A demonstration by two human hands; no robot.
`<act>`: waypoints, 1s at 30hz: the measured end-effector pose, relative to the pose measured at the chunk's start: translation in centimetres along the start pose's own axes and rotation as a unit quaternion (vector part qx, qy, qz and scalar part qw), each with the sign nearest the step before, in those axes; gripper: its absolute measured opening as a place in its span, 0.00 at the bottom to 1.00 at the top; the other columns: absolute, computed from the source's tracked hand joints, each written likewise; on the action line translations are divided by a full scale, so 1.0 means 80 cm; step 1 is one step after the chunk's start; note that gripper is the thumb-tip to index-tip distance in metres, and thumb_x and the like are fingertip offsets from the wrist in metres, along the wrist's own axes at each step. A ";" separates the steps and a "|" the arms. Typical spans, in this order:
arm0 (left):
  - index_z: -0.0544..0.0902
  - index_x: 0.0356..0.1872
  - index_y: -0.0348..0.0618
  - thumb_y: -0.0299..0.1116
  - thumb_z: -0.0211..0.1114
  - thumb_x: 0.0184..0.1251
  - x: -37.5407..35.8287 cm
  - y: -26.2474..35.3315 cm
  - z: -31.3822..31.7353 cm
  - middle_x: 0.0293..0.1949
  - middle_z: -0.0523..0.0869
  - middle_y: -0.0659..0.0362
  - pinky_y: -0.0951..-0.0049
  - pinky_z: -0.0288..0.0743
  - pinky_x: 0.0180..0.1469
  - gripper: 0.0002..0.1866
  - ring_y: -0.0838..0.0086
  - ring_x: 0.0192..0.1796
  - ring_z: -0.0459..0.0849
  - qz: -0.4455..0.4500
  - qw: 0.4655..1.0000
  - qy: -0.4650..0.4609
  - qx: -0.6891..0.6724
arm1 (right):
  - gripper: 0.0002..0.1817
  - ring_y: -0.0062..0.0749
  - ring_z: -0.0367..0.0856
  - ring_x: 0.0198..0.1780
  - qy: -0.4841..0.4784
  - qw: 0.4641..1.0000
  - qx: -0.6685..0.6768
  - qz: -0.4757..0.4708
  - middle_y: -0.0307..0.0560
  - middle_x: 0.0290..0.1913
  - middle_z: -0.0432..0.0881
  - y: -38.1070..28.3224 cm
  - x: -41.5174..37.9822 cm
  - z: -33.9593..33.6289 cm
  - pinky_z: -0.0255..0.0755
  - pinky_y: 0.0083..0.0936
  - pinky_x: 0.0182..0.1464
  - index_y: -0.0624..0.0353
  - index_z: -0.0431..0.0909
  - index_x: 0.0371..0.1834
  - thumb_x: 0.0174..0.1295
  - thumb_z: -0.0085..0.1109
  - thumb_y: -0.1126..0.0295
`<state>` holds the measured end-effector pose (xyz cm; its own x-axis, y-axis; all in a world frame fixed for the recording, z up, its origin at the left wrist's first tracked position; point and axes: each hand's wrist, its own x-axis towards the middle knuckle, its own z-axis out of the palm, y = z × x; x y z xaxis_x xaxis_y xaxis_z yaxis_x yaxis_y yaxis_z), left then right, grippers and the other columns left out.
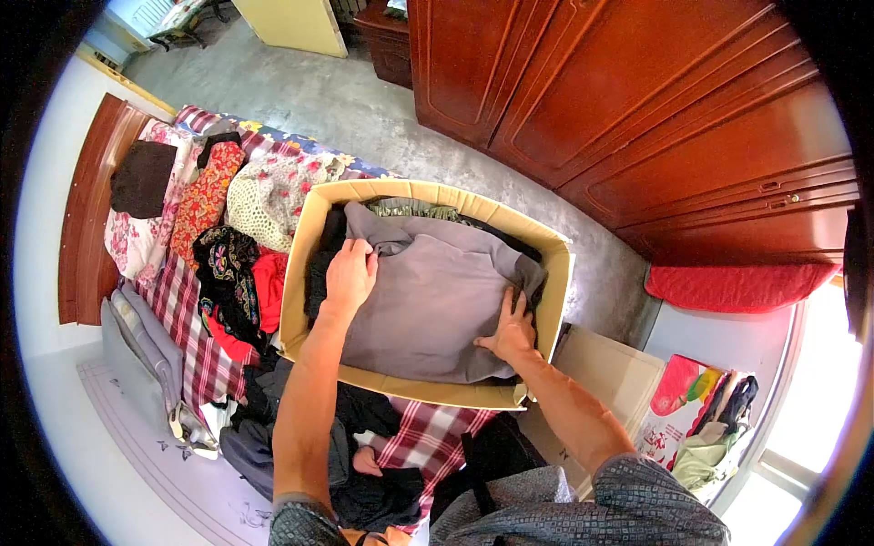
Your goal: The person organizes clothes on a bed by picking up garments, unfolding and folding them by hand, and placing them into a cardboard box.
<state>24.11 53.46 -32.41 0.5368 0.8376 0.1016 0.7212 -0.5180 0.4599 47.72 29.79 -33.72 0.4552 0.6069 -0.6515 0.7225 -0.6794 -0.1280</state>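
A grey garment lies spread across the inside of an open cardboard box, over darker clothes that show along the box's edges. My left hand is at the garment's upper left part, its fingers closed on the grey cloth. Near the right side of the box, my right hand rests on the garment with thumb and fingers spread apart. A patterned green piece of cloth peeks out at the box's far side.
The box stands on a bed with a plaid sheet. Colourful clothes lie left, dark clothes nearer me. A red-brown wardrobe stands beyond, right. A bag of clothes and cardboard flap are at right.
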 end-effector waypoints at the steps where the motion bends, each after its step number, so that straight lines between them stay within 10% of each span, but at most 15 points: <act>1: 0.79 0.40 0.41 0.29 0.68 0.64 0.003 0.002 -0.002 0.38 0.84 0.49 0.51 0.78 0.42 0.07 0.47 0.38 0.84 0.002 1.000 0.000 0.001 | 0.79 0.69 0.61 0.74 0.000 1.000 0.002 0.000 0.67 0.82 0.40 0.001 0.000 0.001 0.68 0.49 0.71 0.53 0.31 0.84 0.38 0.85 0.45; 8: 0.84 0.31 0.43 0.35 0.69 0.58 0.010 -0.005 -0.031 0.36 0.87 0.49 0.50 0.81 0.43 0.08 0.47 0.39 0.87 -0.133 0.982 -0.115 0.071 | 0.79 0.69 0.59 0.76 -0.010 1.000 0.015 0.005 0.64 0.83 0.40 0.002 -0.001 -0.002 0.69 0.49 0.71 0.50 0.30 0.84 0.39 0.85 0.46; 12: 0.87 0.28 0.41 0.34 0.70 0.57 0.006 0.017 -0.032 0.46 0.85 0.48 0.55 0.80 0.53 0.07 0.52 0.52 0.82 0.057 0.996 0.018 0.073 | 0.79 0.70 0.60 0.75 -0.007 1.000 0.008 0.004 0.65 0.83 0.41 -0.001 0.000 -0.001 0.70 0.49 0.70 0.51 0.30 0.84 0.38 0.86 0.46; 16: 0.85 0.43 0.32 0.58 0.69 0.62 -0.005 0.068 -0.030 0.51 0.85 0.43 0.53 0.73 0.63 0.31 0.48 0.57 0.82 -0.055 0.988 -0.141 0.028 | 0.80 0.72 0.63 0.73 0.029 1.000 0.005 0.003 0.68 0.82 0.42 -0.002 0.002 0.008 0.68 0.50 0.72 0.55 0.33 0.84 0.35 0.87 0.46; 20: 0.70 0.68 0.38 0.65 0.73 0.53 -0.048 0.075 -0.004 0.71 0.67 0.42 0.38 0.51 0.76 0.50 0.44 0.75 0.63 0.052 0.998 0.023 0.034 | 0.78 0.73 0.67 0.70 0.072 0.997 -0.021 -0.033 0.70 0.81 0.45 0.008 0.008 0.023 0.70 0.51 0.69 0.57 0.35 0.83 0.36 0.87 0.47; 30: 0.67 0.76 0.52 0.70 0.68 0.53 -0.066 0.054 0.078 0.77 0.64 0.50 0.43 0.40 0.82 0.52 0.50 0.79 0.58 -0.021 0.999 0.009 -0.030 | 0.79 0.71 0.61 0.74 0.062 0.996 -0.026 -0.050 0.75 0.80 0.45 0.009 0.017 0.025 0.66 0.48 0.72 0.59 0.35 0.84 0.35 0.86 0.46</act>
<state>27.15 45.74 -36.44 0.4986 0.8615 0.0958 0.7153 -0.4713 0.5160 47.79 29.30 -36.21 0.4369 0.7192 -0.5403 0.7925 -0.5919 -0.1470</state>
